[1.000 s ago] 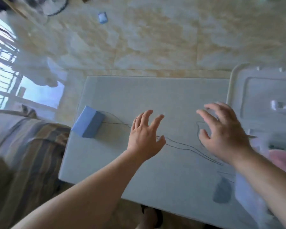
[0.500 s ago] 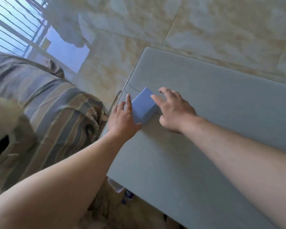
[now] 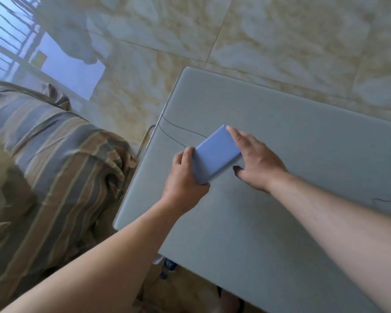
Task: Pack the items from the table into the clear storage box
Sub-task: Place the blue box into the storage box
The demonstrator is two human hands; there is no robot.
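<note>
A light blue rectangular box is held between both hands near the left end of the grey table. My left hand grips its near left side, thumb on the top face. My right hand presses against its right side, index finger along the far edge and thumb low at the near corner. The box looks tilted, its left end raised. The clear storage box is out of view.
A striped brown and blue cloth covers a seat left of the table. Thin dark lines run across the table top by the box. Beige marble floor tiles lie beyond the table. A bottle shows under the near edge.
Both hands went from open over the middle of the table to the blue box at the left end and closed on its sides. The view swung left, losing the clear box.
</note>
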